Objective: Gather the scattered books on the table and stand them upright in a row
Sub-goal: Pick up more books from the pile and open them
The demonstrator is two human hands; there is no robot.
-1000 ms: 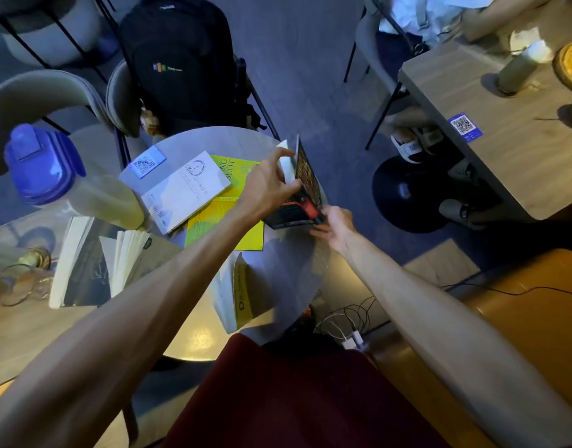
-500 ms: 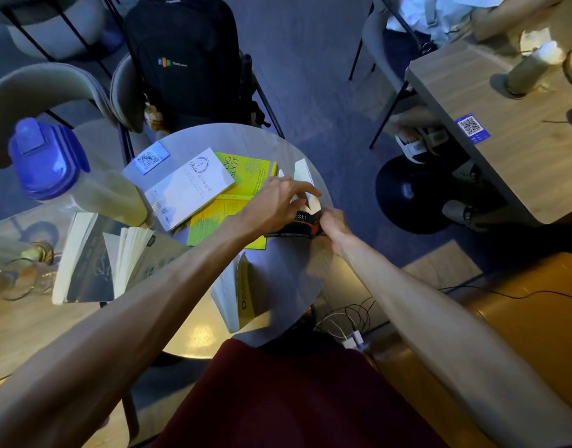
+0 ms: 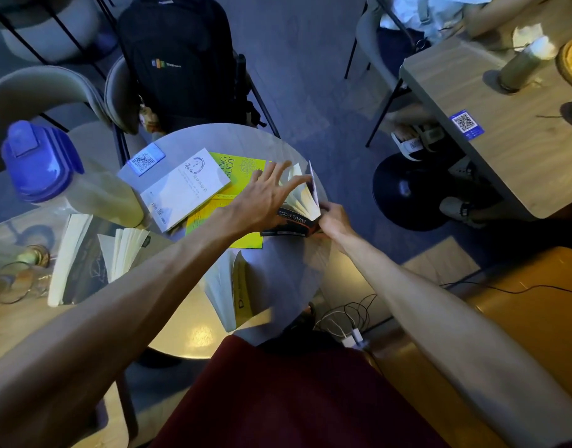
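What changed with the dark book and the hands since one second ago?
The left hand released the top of the dark book; its straight fingers now touch the pages, which have fanned open. The right hand still holds the lower corner. The white book and yellow book lie unmoved.

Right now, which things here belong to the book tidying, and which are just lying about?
For the job: black book between left hand and right hand; white book; yellow book; dark book, fanned book and yellow-spined book, standing.
Lying about: bottle, backpack, sticker, cables.
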